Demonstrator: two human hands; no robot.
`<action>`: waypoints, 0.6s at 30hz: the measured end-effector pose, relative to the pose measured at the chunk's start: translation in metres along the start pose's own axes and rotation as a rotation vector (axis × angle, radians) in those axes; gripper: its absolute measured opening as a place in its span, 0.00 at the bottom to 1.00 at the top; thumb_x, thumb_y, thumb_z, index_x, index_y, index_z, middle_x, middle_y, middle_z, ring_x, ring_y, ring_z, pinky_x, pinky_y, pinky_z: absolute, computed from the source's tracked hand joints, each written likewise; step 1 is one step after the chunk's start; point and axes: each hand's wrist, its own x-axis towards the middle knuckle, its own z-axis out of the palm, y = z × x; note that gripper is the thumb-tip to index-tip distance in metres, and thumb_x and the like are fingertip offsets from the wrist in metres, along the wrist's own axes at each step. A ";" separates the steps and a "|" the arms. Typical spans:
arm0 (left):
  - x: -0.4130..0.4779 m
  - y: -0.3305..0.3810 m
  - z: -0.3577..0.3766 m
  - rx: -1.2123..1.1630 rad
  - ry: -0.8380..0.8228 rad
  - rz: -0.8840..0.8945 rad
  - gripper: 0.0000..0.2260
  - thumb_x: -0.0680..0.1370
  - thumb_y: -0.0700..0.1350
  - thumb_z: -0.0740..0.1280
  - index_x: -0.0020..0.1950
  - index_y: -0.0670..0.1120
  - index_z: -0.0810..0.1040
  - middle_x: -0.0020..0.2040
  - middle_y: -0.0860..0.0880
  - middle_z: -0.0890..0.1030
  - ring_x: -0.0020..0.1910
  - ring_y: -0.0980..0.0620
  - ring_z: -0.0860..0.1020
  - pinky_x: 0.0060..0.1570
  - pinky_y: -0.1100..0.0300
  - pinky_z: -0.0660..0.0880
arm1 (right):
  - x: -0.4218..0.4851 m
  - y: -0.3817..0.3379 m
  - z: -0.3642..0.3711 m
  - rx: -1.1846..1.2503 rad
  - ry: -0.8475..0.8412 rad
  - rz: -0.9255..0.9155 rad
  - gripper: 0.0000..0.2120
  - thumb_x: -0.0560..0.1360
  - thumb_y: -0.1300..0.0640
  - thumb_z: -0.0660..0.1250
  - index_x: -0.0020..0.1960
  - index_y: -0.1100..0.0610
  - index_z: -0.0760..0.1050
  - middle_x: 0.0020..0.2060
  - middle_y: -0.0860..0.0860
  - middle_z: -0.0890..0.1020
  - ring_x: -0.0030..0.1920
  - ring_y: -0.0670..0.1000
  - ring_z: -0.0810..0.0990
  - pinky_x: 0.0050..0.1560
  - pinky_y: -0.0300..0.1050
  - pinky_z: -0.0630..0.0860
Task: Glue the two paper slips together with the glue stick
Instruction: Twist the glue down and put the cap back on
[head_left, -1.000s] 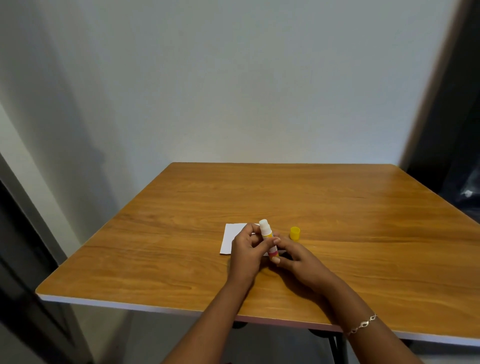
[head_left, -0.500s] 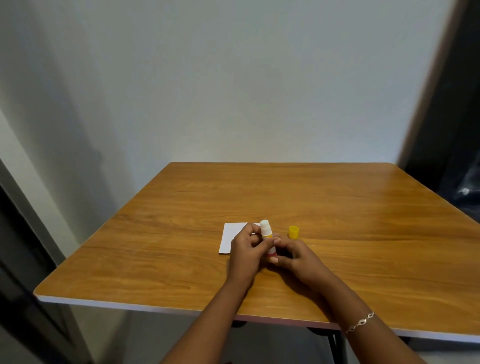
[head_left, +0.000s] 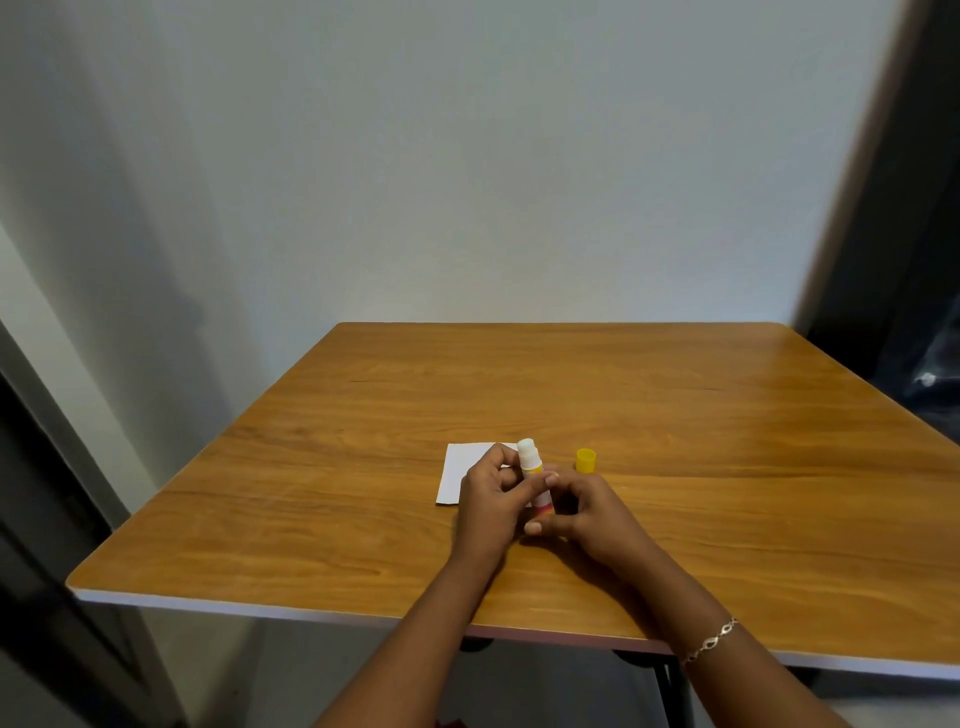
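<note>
Both hands hold an uncapped glue stick (head_left: 531, 462) upright above the wooden table (head_left: 571, 405); its white glue tip points up and away from me. My left hand (head_left: 493, 501) wraps the middle of the tube. My right hand (head_left: 584, 512) pinches its lower end. White paper (head_left: 460, 470) lies flat on the table just behind my left hand, partly covered by it; I cannot tell whether it is one slip or two. The stick's yellow cap (head_left: 585, 460) stands on the table to the right of the stick.
The table stands against a pale wall. Its near edge (head_left: 311, 610) runs below my forearms. A dark doorway is at the right and a dark frame at the left.
My right hand's fingers have shifted slightly around the bottom of the glue stick. The stick, paper and cap stay where they were.
</note>
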 end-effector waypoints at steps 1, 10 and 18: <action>0.000 0.000 0.000 -0.001 0.006 -0.004 0.08 0.71 0.40 0.71 0.39 0.48 0.73 0.31 0.51 0.83 0.35 0.52 0.81 0.38 0.53 0.78 | 0.001 0.001 0.000 -0.015 0.004 0.004 0.19 0.66 0.68 0.71 0.56 0.58 0.77 0.56 0.53 0.81 0.58 0.50 0.78 0.61 0.45 0.75; 0.002 -0.004 -0.001 -0.038 0.006 -0.008 0.08 0.70 0.41 0.72 0.40 0.48 0.74 0.36 0.47 0.85 0.38 0.48 0.83 0.40 0.51 0.79 | 0.000 0.001 -0.002 -0.002 -0.015 0.013 0.18 0.68 0.69 0.70 0.55 0.55 0.77 0.55 0.52 0.80 0.58 0.52 0.78 0.63 0.53 0.73; 0.004 -0.004 -0.001 -0.093 0.002 -0.022 0.08 0.70 0.39 0.72 0.43 0.44 0.74 0.40 0.44 0.85 0.41 0.44 0.83 0.40 0.51 0.80 | -0.001 0.003 -0.005 -0.021 -0.051 0.013 0.16 0.72 0.70 0.64 0.57 0.57 0.76 0.61 0.54 0.76 0.65 0.51 0.72 0.67 0.48 0.69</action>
